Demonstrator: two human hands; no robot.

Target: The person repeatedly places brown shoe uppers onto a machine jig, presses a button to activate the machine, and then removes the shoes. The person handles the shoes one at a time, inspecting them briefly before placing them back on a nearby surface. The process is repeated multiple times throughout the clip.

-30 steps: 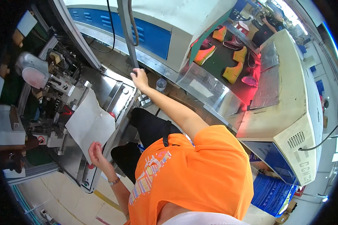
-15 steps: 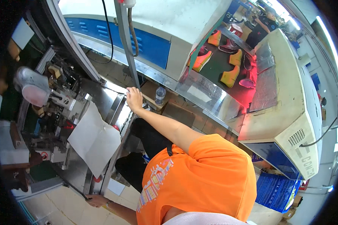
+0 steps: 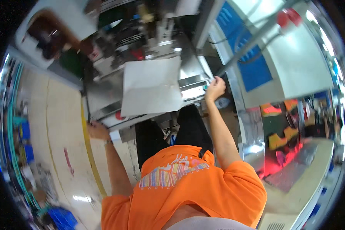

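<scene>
A white sheet (image 3: 153, 90) lies over the front of a metal machine table (image 3: 103, 112), partly hanging past its front edge. At the table's left front corner my left hand (image 3: 98, 131) is closed around the edge, its fingertips hidden. My right hand (image 3: 216, 89) is at the right front corner, fingers curled on the edge close to a small green button (image 3: 206, 87). A red button (image 3: 120, 115) sits on the front edge, partly covered by the sheet. Behind the sheet stand the machine's metal head parts (image 3: 161, 42), blurred, with a red glow.
To the right, a grey post (image 3: 253, 40) rises beside a white and blue machine cabinet (image 3: 295, 65). Orange and yellow shoe parts (image 3: 278, 141) lie on a conveyor under red light. A yellow floor line (image 3: 89, 142) runs along the left.
My view has swung left, so the machine table now lies straight ahead and the conveyor sits lower right. Both hands stay at the table's corners, and the sheet remains on it.
</scene>
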